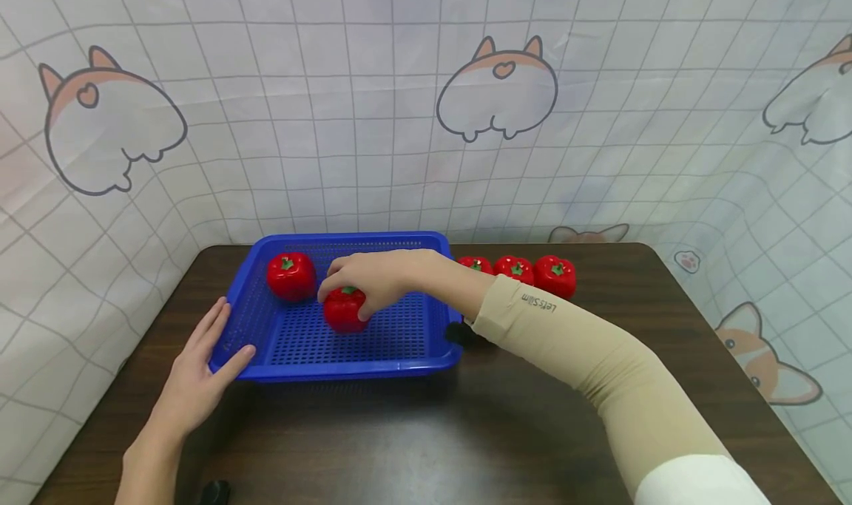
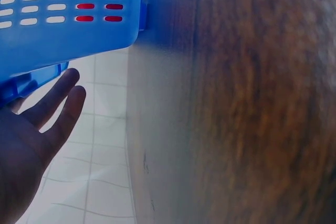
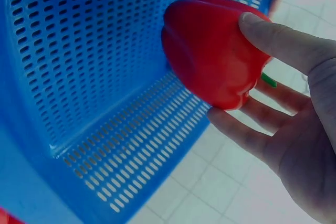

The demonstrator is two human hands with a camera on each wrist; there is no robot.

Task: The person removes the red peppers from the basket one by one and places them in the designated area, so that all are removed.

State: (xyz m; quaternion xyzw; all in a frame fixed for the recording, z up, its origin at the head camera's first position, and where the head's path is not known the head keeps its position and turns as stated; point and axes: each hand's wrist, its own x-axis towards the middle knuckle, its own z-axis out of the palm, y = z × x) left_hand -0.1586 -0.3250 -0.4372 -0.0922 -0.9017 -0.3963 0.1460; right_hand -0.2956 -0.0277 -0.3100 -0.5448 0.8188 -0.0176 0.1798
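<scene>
My right hand (image 1: 369, 274) grips a red bell pepper (image 1: 344, 313) over the middle of a blue plastic basket (image 1: 359, 368). In the right wrist view the thumb lies on one side of the bell pepper (image 3: 210, 51), the fingers on the other, with its green stem toward the palm. A second red bell pepper (image 1: 291, 276) sits inside the basket at its left end. My left hand (image 1: 196, 375) rests at the basket's left edge, fingers straight and thumb on the near left corner. The left wrist view shows those fingers (image 2: 65, 111) beside the basket wall (image 2: 68, 38).
Several more red bell peppers (image 1: 555, 276) stand in a row right of the basket, partly behind my right forearm. The dark wooden table (image 1: 399, 438) meets a white gridded cloth (image 1: 399, 157) at the back and sides. A small black object (image 1: 215, 492) lies at the front left.
</scene>
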